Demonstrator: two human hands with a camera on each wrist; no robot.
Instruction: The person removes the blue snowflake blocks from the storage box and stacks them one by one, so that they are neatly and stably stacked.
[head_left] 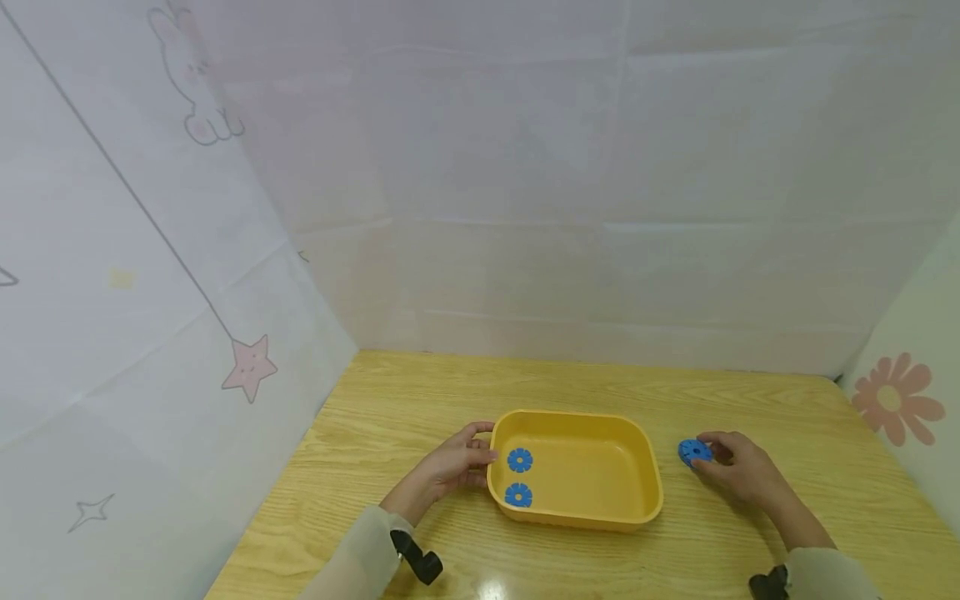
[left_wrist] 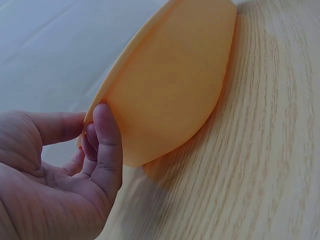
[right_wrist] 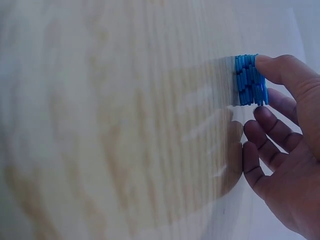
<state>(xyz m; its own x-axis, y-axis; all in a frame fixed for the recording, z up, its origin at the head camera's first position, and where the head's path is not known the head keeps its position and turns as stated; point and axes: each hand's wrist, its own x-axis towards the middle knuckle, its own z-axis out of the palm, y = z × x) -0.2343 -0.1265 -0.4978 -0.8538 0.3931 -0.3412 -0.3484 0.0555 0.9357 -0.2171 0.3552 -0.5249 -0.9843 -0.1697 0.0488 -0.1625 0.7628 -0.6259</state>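
Observation:
A yellow plastic tray (head_left: pixel 585 518) rests on the wooden table. My left hand (head_left: pixel 459 460) pinches its left rim between thumb and fingers; the left wrist view shows the tray's outer wall (left_wrist: pixel 170 85) beside them. Inside, at the tray's left end, two blue notched snowflake discs (head_left: pixel 520 460) lie flat, one nearer me than the other. To the right of the tray, my right hand (head_left: pixel 738 471) grips a short stack of blue snowflake discs (head_left: pixel 694 452) with thumb and index finger. In the right wrist view the stack (right_wrist: pixel 248 81) stands on the table, its other fingers loosely curled beside it.
The wood-grain table (head_left: pixel 420 383) extends around the tray. Pale fabric walls enclose it at the back and sides, printed with a pink star (head_left: pixel 250 367) on the left and a pink flower (head_left: pixel 896 398) on the right.

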